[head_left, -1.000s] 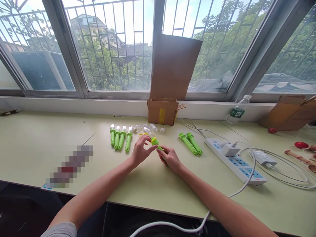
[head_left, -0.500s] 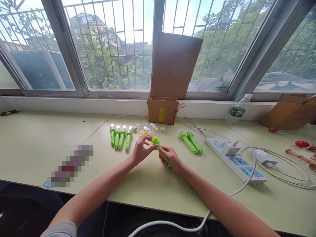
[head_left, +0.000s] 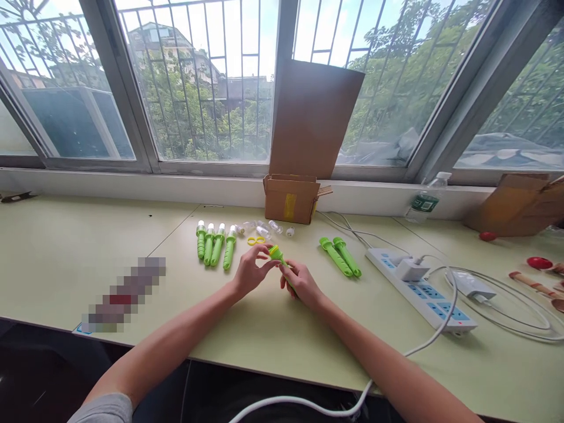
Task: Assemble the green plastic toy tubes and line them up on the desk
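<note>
- one slim round green plastic tube [head_left: 279, 257] sits gripped in the right hand [head_left: 301, 284] above the smooth pale desk [head_left: 282, 332].
- the left hand [head_left: 250, 271] pinches its yellow-ringed top.

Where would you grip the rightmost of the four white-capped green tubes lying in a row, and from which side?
Probably mid-body on the rightmost capped tube, from above and its right: it lies flat, and a neighbouring tube crowds its left flank.

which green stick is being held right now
The green stick in the middle: right hand grips its shaft, left fingers pinch its yellow-ringed top. The four white-capped sticks and the bare pair lie untouched.
</note>
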`<action>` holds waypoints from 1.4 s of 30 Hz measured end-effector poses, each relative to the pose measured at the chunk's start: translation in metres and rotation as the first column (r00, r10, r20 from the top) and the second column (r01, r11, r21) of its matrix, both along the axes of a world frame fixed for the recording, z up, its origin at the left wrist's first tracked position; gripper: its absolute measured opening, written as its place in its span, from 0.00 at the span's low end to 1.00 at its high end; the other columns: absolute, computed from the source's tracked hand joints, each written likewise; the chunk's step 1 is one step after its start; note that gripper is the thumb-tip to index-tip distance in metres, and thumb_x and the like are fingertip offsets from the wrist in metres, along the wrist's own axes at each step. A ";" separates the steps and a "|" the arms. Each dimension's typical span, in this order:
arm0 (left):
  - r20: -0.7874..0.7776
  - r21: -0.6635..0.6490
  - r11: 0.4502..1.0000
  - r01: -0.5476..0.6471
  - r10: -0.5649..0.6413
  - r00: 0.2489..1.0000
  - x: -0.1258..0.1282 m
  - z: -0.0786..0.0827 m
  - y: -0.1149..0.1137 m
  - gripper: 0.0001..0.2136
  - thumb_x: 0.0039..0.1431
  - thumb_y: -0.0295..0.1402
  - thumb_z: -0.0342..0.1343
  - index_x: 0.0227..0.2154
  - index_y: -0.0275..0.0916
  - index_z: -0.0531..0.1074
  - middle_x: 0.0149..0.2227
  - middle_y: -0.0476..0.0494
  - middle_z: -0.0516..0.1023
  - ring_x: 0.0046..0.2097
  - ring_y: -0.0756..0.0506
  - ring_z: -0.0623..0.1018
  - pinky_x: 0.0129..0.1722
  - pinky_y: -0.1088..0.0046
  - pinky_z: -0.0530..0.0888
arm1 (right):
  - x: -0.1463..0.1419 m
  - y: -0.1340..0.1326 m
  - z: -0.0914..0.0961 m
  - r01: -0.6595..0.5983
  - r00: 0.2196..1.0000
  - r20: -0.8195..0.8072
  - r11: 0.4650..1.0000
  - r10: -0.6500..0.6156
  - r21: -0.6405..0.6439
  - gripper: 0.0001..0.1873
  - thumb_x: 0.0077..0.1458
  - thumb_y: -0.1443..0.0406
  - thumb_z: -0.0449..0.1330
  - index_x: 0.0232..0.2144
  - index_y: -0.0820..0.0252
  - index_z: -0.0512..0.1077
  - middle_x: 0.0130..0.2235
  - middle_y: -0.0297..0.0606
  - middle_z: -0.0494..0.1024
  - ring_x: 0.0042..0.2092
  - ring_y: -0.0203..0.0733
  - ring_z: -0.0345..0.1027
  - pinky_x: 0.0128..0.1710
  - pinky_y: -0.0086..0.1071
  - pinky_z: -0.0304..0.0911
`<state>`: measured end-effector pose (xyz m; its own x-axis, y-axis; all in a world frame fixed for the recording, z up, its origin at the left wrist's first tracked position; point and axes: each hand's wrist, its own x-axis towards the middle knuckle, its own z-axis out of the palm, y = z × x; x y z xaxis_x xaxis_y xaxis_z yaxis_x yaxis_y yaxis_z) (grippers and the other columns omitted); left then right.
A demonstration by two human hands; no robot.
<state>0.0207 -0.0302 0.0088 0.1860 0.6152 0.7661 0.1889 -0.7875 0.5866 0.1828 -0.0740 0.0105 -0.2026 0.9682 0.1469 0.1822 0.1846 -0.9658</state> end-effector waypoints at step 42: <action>0.000 -0.017 1.000 -0.003 0.003 1.000 -0.001 0.005 -0.002 0.12 0.51 0.37 0.61 0.33 0.38 0.65 0.42 0.41 0.76 0.38 0.48 0.78 0.32 0.68 0.81 | -0.002 -0.004 0.002 -0.162 0.936 -0.347 0.951 0.063 -0.263 0.20 0.53 0.49 0.52 0.31 0.61 0.66 0.14 0.26 0.62 0.13 0.29 0.48 0.11 0.24 0.44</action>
